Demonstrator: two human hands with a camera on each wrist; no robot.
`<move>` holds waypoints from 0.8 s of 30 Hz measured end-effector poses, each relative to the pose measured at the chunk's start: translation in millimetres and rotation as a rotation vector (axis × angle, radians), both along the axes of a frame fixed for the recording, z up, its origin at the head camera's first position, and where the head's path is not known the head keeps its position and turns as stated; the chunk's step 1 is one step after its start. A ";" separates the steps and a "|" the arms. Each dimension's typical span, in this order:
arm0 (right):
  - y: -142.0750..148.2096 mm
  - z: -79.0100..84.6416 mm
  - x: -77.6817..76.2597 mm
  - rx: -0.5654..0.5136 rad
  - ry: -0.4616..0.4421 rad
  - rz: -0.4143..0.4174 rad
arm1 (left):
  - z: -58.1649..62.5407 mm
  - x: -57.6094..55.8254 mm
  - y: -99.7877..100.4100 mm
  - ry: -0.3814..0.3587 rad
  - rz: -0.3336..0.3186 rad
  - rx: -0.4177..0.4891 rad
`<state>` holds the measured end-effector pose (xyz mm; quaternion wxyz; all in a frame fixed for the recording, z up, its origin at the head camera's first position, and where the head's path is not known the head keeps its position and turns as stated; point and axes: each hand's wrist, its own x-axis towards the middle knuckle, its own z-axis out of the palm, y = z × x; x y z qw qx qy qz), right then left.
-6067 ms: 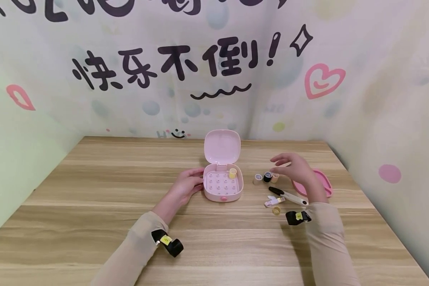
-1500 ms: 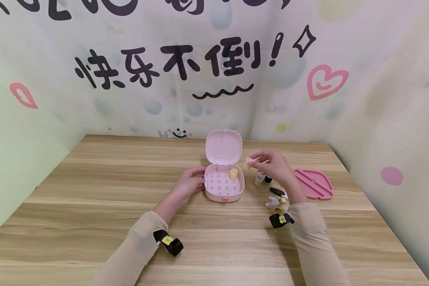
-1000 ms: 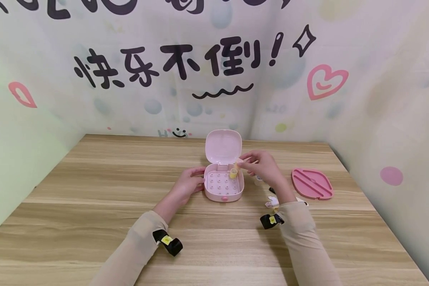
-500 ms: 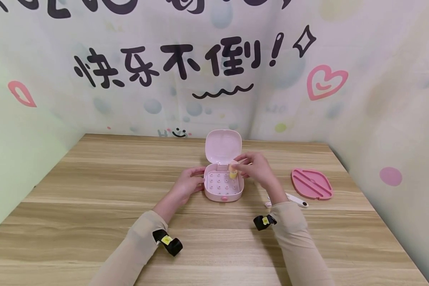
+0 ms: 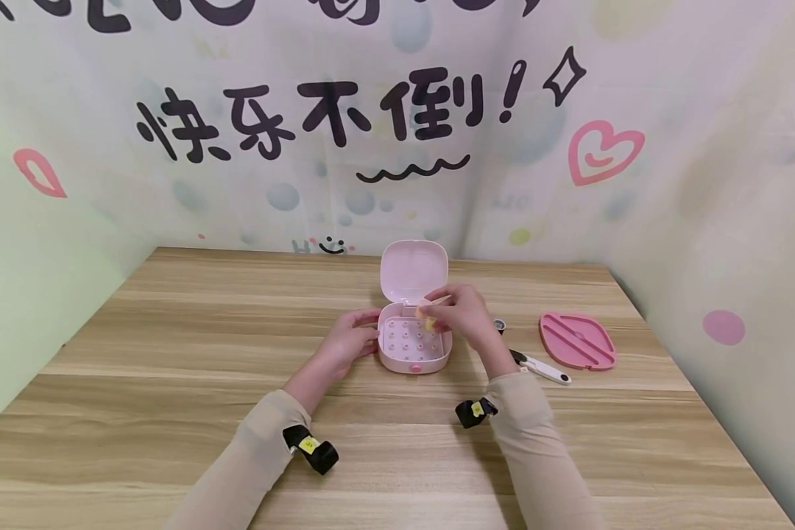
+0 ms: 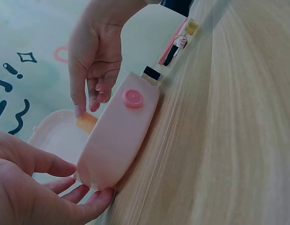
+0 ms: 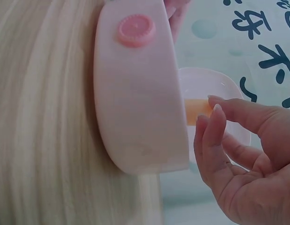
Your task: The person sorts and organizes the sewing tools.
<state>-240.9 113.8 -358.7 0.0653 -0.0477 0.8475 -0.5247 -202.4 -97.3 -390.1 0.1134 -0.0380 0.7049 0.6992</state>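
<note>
My left hand [image 5: 350, 344] holds the left end of an open pink sewing box [image 5: 397, 361], its thumb near the rim and its fingers lower down in the left wrist view. Between thumb and fingertips my right hand [image 5: 462, 315] pinches a peach-orange thread spool [image 7: 196, 111] over the back right of the box. Rows of small pegs [image 5: 405, 336] line the box floor. A yellow spool [image 5: 430, 324] stands inside, partly covered by the right hand. The box's lid [image 5: 414, 271] stands raised at the back.
Right of the box, a dark-topped spool [image 5: 499, 325] and a slim white-and-black tool [image 5: 546, 371] lie partly behind the right arm. Farther right is a pink slotted tray [image 5: 578, 341]. A gold ring-like piece [image 6: 191, 28] shows in the left wrist view.
My right hand has picked up the peach-orange spool from the table on the right and carried it left, over the box. The left hand stays at the box.
</note>
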 end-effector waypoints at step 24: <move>-17.7 -10.9 2.1 0.008 -0.052 -0.118 | -2.1 -1.4 0.9 0.007 0.004 0.006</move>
